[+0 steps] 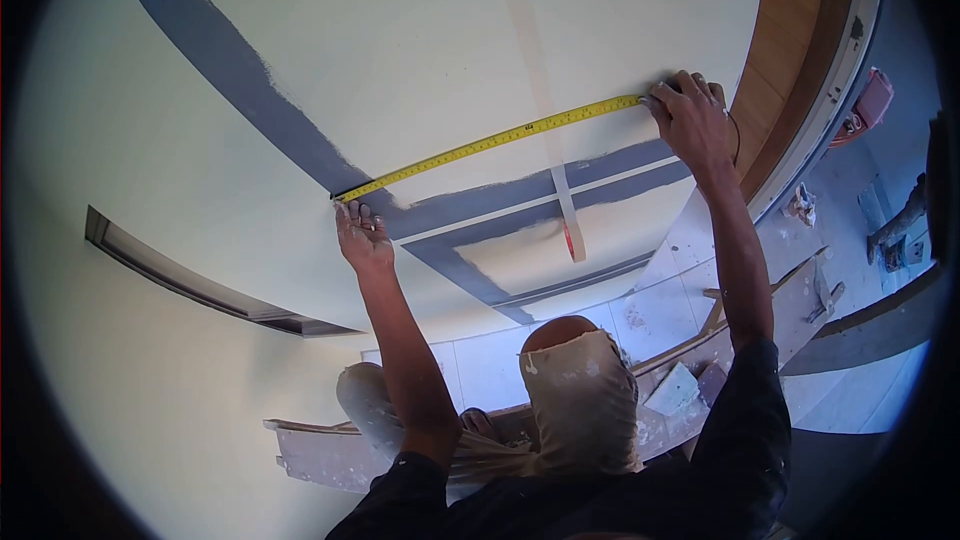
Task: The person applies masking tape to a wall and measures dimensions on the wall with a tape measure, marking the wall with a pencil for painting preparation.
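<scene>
A yellow tape measure (490,142) is stretched across a pale wall (400,30), rising slightly toward the right. My left hand (365,237) pinches its end beside a grey painted band (245,85). At the other end my right hand (695,120) is closed around the tape measure against the wall; its case is mostly hidden by the fingers. Below the blade, a strip of masking tape (565,202) crosses the grey horizontal bands and dangles at its lower end. White smears cover the fingers of both hands.
I am on a wooden plank (330,455), knees bent. Flat pieces (674,390) and a tool (825,295) lie on its right part. A dark recessed strip (190,275) runs along the left wall. Brown wood trim (785,50) edges the right side. Pale floor tiles (640,315) show below.
</scene>
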### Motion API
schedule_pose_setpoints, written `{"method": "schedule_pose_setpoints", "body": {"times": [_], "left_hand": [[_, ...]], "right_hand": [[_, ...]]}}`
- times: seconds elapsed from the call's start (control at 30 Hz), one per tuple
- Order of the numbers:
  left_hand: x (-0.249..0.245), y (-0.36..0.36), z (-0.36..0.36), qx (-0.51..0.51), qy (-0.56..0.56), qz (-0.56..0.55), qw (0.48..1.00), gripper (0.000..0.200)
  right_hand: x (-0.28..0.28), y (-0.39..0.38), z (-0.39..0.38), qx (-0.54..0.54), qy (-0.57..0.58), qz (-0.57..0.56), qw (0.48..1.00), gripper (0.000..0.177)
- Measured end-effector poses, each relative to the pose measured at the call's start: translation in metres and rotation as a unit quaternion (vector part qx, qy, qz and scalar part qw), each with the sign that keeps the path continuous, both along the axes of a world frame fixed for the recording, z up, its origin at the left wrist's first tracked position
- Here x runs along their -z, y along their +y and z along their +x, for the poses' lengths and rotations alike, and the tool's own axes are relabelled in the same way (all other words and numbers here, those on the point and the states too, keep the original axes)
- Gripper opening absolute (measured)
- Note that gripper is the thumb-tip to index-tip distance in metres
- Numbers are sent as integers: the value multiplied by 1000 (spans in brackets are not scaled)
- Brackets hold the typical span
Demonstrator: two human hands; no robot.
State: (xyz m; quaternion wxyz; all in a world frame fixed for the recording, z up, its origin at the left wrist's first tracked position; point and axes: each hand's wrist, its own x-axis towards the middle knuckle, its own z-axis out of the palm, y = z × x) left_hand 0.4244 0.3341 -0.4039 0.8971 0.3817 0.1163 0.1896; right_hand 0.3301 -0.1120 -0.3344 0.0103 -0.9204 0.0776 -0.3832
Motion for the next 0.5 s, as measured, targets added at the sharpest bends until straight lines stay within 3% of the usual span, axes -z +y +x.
{"method": "schedule_pose_setpoints", "body": {"times": [0.5], "left_hand": [[-2,-2,0,-10,8,-4,1000,25]], "right_hand": [[4,-6,2,-24,-16,-2,1000,16]]}}
